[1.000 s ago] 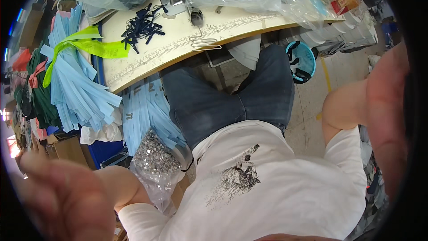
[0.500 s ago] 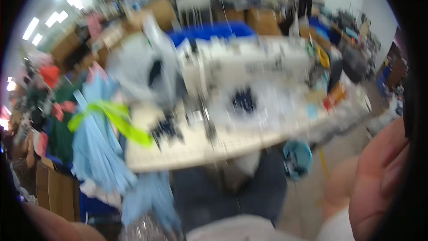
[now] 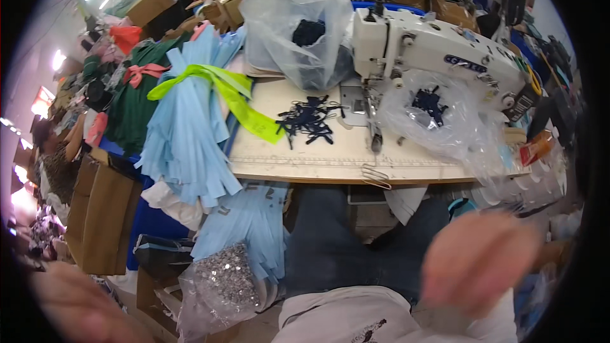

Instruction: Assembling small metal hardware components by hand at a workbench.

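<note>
My right hand [image 3: 480,263] hangs over my right thigh, in front of the table's edge, smeared by motion; its fingers do not show clearly. At the lower left rim, my left hand [image 3: 82,308] is also blurred, away from the table. Neither hand touches anything on the table. A white sewing machine [image 3: 438,41] stands on the pale tabletop [image 3: 267,162]. Left of its needle lies a pile of dark navy strips with thin loops [image 3: 311,121]. Beneath the machine's arm sits a clear plastic bag [image 3: 406,117] with more dark pieces [image 3: 429,105].
Light blue fabric strips [image 3: 187,114], tied with a neon yellow-green band [image 3: 210,79], drape over the table's left end. A translucent bag [image 3: 276,9] stands behind. A bag of small shiny pieces [image 3: 225,276] is beside my left leg. Cardboard boxes [image 3: 105,216] stand left.
The view has swung, so the table and machine sit farther right and higher, and sharper. My right hand has moved from the right rim to above my right thigh.
</note>
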Tool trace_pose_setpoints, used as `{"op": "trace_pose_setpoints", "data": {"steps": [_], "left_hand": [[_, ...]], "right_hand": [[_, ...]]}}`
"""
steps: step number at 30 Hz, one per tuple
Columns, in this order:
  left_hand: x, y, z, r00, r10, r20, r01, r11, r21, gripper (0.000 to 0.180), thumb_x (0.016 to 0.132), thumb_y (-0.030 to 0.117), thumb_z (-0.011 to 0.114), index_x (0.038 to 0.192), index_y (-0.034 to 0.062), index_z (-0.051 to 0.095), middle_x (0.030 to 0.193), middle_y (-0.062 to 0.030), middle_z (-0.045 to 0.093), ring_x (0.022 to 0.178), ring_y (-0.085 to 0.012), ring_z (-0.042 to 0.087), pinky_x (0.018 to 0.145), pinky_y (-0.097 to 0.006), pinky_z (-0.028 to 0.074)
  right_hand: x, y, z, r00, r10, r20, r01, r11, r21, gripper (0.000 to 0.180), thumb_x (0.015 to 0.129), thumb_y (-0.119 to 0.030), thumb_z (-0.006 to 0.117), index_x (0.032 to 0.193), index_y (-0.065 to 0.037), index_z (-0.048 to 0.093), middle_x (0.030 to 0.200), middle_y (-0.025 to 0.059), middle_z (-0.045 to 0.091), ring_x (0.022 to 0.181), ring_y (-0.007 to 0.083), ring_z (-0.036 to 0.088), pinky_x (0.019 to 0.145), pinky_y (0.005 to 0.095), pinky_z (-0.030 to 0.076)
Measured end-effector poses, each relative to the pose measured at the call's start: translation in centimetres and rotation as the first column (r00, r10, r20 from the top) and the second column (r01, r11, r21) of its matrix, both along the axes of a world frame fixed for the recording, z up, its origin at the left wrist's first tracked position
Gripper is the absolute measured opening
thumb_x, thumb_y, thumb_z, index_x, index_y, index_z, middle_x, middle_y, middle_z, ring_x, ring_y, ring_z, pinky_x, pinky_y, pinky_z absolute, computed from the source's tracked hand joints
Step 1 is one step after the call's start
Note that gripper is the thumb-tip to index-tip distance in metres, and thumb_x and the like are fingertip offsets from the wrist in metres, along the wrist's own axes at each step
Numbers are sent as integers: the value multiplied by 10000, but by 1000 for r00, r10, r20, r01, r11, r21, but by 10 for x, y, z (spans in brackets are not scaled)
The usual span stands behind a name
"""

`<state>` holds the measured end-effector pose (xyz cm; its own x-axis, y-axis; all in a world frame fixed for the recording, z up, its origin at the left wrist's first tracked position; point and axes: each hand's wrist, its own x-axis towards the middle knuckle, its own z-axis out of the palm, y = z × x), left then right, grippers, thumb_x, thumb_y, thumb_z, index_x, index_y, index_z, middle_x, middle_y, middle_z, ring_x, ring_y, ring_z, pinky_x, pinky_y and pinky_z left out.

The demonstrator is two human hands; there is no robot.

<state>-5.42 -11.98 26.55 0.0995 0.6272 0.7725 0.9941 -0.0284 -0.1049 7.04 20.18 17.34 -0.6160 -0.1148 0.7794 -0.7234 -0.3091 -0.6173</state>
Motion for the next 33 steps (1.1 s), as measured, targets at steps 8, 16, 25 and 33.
{"op": "trace_pose_setpoints", "data": {"steps": [8, 16, 25, 33], "left_hand": [[64, -172, -107, 60, 830, 555, -513, 503, -696, 103, 826, 48, 664, 782, -40, 634, 710, -75, 619, 665, -165, 565, 603, -298, 441], [149, -259, -217, -374, 863, 339, -208, 278, -938, 150, 850, 116, 625, 948, 21, 687, 840, -39, 655, 731, -135, 565, 658, -274, 450], [112, -218, -292, -29, 559, 829, -370, 764, -528, 195, 791, 23, 648, 982, 11, 685, 950, -131, 672, 900, -219, 639, 766, -290, 483], [59, -146, -243, 9, 815, 579, -351, 545, -762, 284, 767, 115, 715, 1040, 50, 672, 1053, -150, 639, 988, -316, 604, 811, -408, 480]], "right_hand": [[-25, -108, 0, 946, 236, 223, -290, 924, 250, 169, 890, -69, 584, 732, -12, 568, 662, 117, 533, 597, 278, 537, 526, 352, 401], [-23, -134, 13, 980, 199, -21, -176, 906, 385, 265, 881, -147, 596, 661, -58, 477, 607, 96, 446, 550, 295, 495, 497, 363, 388], [-12, -120, -77, 742, 172, 648, -392, 896, 211, 165, 921, -143, 604, 825, -10, 617, 662, 53, 532, 578, 137, 481, 521, 278, 380], [8, -107, -121, 592, 74, 803, -338, 927, 163, 201, 939, -173, 591, 828, -7, 618, 675, 4, 556, 608, 63, 466, 535, 238, 379]]}}
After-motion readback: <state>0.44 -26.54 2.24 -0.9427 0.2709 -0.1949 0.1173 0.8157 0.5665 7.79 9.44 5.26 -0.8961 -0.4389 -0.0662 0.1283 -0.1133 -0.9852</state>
